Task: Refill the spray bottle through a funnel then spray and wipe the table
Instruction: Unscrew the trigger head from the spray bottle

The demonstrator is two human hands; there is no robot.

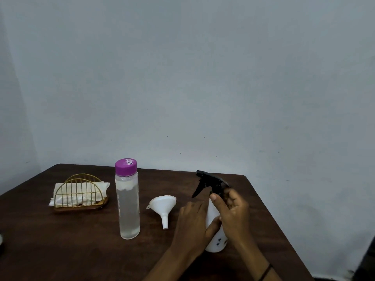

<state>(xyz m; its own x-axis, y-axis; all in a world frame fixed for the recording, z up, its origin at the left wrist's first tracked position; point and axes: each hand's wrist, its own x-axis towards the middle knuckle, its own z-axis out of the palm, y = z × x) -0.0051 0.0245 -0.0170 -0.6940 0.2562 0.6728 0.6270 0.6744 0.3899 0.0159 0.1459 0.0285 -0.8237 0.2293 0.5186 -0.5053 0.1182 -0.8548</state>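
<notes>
A gold wire holder [81, 194] with white napkins [80, 192] stood at the far left of the dark wooden table [81, 250]. To its right stood a clear bottle [127, 201], upright, holding clear liquid and closed by a purple cap [126, 166] with a worn white patch; no writing could be read on it. A white funnel [163, 206] lay on its side just right of it, spout toward the near edge. The left hand [192, 224] curled around the left side of the white sprayer [215, 226], thumb pressed on the body. The sprayer stood upright on the table's right part, with a small dark floral mark low on its front and a black trigger head [209, 182] pointing left. The right hand [233, 209] curled around the sprayer's neck under the head, thumb across the front. A dark band [265, 271] circled the right wrist.
</notes>
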